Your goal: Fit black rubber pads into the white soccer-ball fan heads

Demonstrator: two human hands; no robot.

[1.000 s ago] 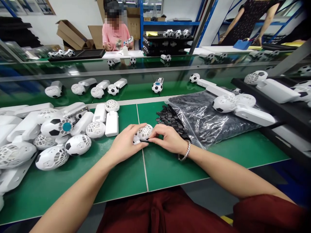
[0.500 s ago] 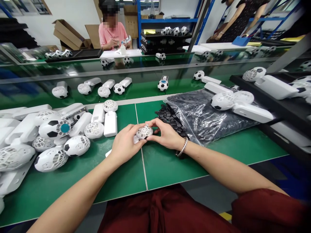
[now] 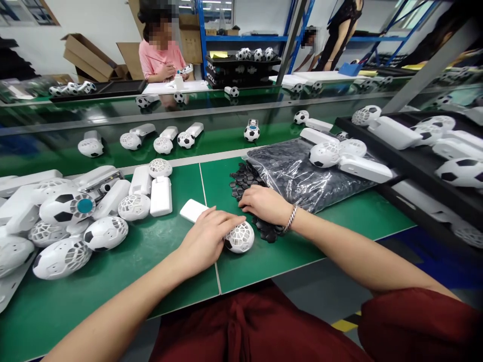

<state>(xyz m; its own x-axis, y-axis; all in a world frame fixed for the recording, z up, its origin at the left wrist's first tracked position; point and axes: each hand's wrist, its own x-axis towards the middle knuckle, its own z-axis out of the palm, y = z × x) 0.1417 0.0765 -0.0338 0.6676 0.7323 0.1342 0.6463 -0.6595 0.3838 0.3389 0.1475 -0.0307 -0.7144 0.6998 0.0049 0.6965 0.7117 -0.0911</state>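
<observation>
Currently: bare left hand (image 3: pixel 206 236) on white football-patterned unit

Fingers curl over white lattice-shelled ball unit (image 3: pixel 240 237) on green tabletop (image 3: pixel 181 261). Bare right hand (image 3: pixel 266 203) touches black plastic pieces (image 3: pixel 243 178); can't tell if pinching any.

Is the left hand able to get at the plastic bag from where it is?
Probably not straight across: the right hand lies between the left hand and the plastic bag. The left hand also rests on a white ball-headed piece.

Green tabletop (image 3: pixel 271 259) | left: heaped white football-patterned units (image 3: pixel 62 207) | middle: single unit (image 3: pixel 240 238) | right: loose black pieces (image 3: pixel 243 177), filled plastic bag (image 3: pixel 290 173)
</observation>
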